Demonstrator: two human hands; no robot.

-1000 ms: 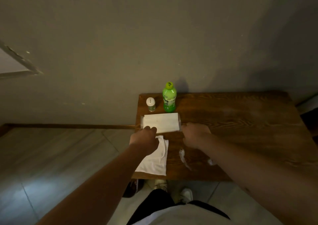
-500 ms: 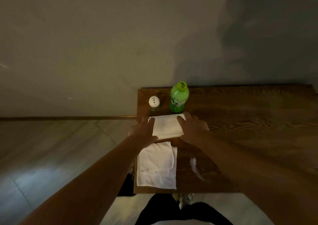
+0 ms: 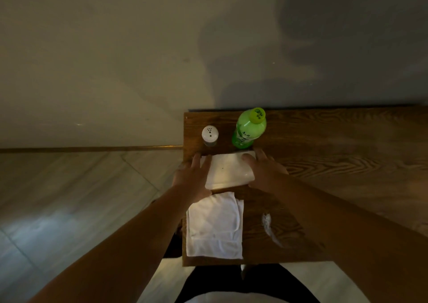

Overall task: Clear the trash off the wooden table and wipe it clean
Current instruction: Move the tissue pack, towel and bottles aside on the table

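A white tissue pack (image 3: pixel 228 171) lies on the wooden table (image 3: pixel 335 163) near its left edge. My left hand (image 3: pixel 192 177) presses its left end and my right hand (image 3: pixel 266 170) its right end, fingers straight, thumbs on its top. A folded white cloth (image 3: pixel 214 227) lies just in front of the pack, at the table's near left corner. A crumpled clear wrapper (image 3: pixel 268 227) lies to the right of the cloth, partly under my right forearm.
A green bottle (image 3: pixel 249 127) stands right behind the pack, and a white shaker (image 3: pixel 210 136) to its left, both near the wall. The table's left edge drops to a tiled floor (image 3: pixel 81 198). My legs stand at the near edge.
My curled fingers have straightened along the pack's ends. The pack has slid back toward the bottle. The view has tilted down and closer to the table.
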